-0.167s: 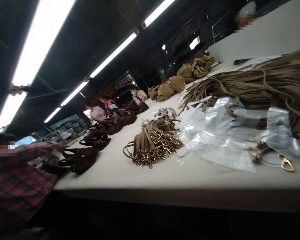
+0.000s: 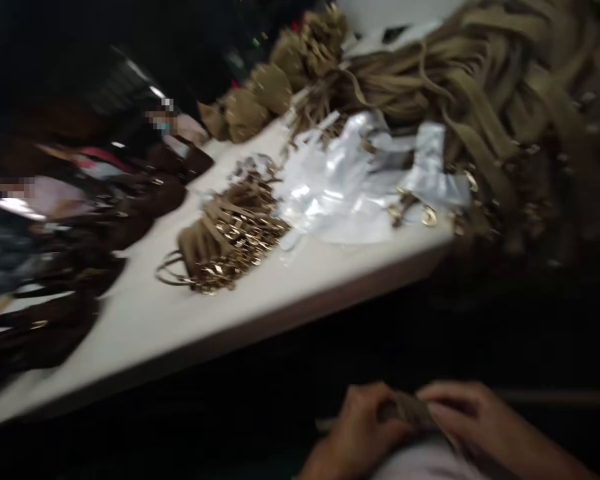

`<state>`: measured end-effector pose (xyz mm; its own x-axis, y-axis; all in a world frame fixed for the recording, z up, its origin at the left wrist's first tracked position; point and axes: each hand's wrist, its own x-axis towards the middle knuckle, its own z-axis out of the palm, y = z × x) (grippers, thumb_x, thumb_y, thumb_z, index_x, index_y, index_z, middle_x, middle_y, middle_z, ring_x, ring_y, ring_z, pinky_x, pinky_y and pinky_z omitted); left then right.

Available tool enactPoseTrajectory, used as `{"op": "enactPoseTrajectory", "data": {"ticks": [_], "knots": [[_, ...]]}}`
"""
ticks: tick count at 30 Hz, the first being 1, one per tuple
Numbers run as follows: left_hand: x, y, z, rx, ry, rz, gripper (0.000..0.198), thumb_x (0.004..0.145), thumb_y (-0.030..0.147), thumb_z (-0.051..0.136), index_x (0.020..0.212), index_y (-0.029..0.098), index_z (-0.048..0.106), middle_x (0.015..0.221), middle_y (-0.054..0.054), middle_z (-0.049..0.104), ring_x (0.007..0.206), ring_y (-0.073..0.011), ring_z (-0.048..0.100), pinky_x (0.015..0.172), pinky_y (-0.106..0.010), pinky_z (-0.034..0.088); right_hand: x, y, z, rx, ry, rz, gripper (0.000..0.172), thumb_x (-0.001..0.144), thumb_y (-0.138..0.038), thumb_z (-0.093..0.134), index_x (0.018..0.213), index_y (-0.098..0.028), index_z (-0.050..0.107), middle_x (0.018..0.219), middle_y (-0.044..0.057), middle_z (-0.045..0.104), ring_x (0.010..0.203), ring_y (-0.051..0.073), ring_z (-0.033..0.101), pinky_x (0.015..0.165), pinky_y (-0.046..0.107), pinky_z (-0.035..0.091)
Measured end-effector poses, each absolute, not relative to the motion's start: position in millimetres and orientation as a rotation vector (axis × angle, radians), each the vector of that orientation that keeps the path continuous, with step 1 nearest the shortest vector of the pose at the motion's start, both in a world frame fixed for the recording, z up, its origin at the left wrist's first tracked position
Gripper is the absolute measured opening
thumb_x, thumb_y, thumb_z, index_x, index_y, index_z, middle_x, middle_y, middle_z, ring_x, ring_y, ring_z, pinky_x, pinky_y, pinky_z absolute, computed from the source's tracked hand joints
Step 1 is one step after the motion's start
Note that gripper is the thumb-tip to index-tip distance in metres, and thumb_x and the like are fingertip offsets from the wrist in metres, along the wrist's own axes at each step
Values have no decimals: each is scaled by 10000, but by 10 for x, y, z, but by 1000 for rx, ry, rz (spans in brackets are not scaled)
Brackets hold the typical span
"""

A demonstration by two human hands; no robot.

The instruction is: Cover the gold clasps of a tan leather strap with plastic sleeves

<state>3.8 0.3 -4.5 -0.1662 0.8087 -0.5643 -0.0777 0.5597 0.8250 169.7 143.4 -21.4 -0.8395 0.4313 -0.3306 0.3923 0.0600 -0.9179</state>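
Both your hands are down below the white desk [image 2: 260,313] edge, left hand [image 2: 357,427] and right hand [image 2: 480,417] pinched together on a flat olive-tan strap piece [image 2: 413,408]. It's dark and blurred there, so a loose pinch could let it slide off your lap unseen.

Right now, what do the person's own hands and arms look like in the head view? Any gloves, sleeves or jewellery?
Both hands are bare: no gloves on the left hand or the right hand. No rings, watch or bracelet show, though the picture is dim and motion-blurred. The wrists and the stretch of forearm in view carry no sleeve. The fingers look ordinary, with no tape or bandage that can be made out.
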Motion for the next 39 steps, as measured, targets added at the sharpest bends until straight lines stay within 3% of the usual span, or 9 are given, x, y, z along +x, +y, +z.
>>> {"op": "enactPoseTrajectory", "data": {"ticks": [1,4,10,26,34,39], "knots": [[71,14,-96,649,1571,849,170,776,280,764,910,204,692,979,-55,670,952,-213,597,855,-342,487,1739,1425,-250,-930,-2126,2152,499,810,-666,543,763,-205,727,515,27,561,465,164,502,460,287,393],[130,66,-237,933,1773,737,112,788,261,732,872,194,699,827,-17,691,772,-173,608,717,-282,453,1834,1428,-357,-1061,-1782,2332,431,762,-573,663,676,-151,671,545,10,558,518,120,474,516,244,364],[151,35,-280,1052,1691,722,115,811,260,714,909,201,696,833,6,711,749,-142,618,680,-234,440,1922,1390,-422,-1101,-1843,2371,310,782,-413,700,658,-133,650,530,-21,549,500,85,441,479,202,293],[154,-22,-382,938,1638,803,196,789,344,748,896,184,709,833,-21,714,766,-159,628,686,-239,459,1931,1402,-510,-1098,-1696,2488,253,731,-326,686,589,-148,576,488,-44,511,467,73,401,466,197,268],[183,-46,-387,998,1646,777,144,790,297,749,889,195,733,835,-13,739,754,-157,651,681,-232,477,1948,1382,-563,-1003,-1944,2404,235,799,-350,673,701,-137,678,579,-17,580,538,95,481,493,191,324],[210,-37,-351,1084,1676,737,131,788,277,749,886,192,738,836,-18,746,744,-166,659,669,-236,478,1924,1316,-603,-952,-1989,2366,238,796,-340,666,682,-133,697,567,-23,566,536,91,446,495,198,299]]}}
